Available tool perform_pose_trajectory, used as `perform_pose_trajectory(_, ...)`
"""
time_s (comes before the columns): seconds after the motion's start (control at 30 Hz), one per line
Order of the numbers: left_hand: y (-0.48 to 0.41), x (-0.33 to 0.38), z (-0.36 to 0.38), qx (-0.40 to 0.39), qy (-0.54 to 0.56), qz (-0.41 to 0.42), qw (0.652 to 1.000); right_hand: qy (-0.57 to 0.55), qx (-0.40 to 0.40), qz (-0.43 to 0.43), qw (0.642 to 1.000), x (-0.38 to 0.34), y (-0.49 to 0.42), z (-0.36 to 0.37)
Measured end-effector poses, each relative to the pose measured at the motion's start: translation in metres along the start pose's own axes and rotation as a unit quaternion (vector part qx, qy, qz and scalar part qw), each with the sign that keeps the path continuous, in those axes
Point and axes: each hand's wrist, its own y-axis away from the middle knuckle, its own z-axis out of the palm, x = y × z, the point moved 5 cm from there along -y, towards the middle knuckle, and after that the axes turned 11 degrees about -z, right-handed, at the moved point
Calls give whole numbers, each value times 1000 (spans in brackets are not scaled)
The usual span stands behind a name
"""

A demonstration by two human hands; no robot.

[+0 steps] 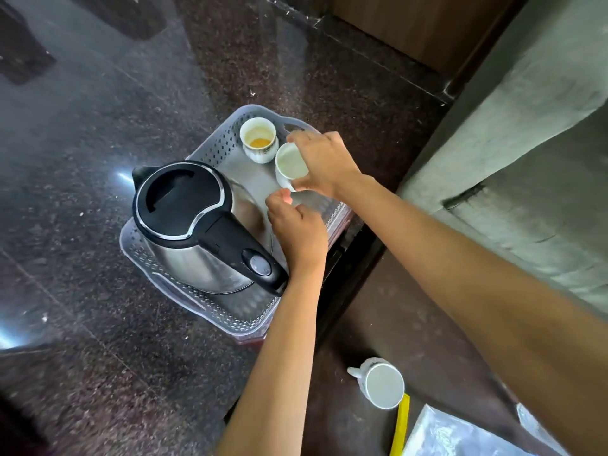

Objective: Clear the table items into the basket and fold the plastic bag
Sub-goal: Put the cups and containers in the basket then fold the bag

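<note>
While in basket (210, 301): kettle (197, 232), two cups (258, 139).

1. A clear perforated basket (214, 149) sits on the dark floor (82, 159).
2. In it, a steel kettle (197, 225) stands at 8 o'clock and a stained cup (258, 139) at 12.
3. The right hand (324, 162) grips a white cup (289, 166) over the basket.
4. The left hand (297, 232) is curled just beside the kettle.
5. At 5 o'clock, a mug (381, 385) stands on the table (345, 406), near a plastic bag (454, 436).

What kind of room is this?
Probably a home living or sitting room at tea time: an electric kettle and used teacups sit in a plastic basket on a polished stone floor, beside a low table.
</note>
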Motion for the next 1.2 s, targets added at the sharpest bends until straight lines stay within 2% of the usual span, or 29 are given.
perform_pose_trajectory(0.23, -6, -10, 5, 9, 19, -22, 1000, 20, -20, -33, 999, -4, -17, 12)
perform_pose_trajectory(0.53, -3, -10, 9, -7, -17, -3, 1000, 9, -38, -36, 999, -2, -20, 13)
perform_pose_trajectory(0.63, 3, -7, 10, -15, -28, 14, 999, -29, -12, -38, 999, 2, -10, 2)
perform_pose_trajectory(0.8, 18, -1, 11, -37, -59, 54, 996, -136, 140, 42, 980, 19, 36, -32)
perform_pose_trajectory(0.97, 46, -2, 7, -70, -78, 103, 989, -169, 227, 121, 951, 22, 115, -47)
perform_pose_trajectory(1.07, 66, -10, 5, -82, -89, 130, 984, -176, 247, 177, 936, 19, 170, -34)
perform_pose_trajectory(1.2, 92, -32, 8, -123, -110, 170, 972, -186, 214, 234, 930, 9, 239, 6)
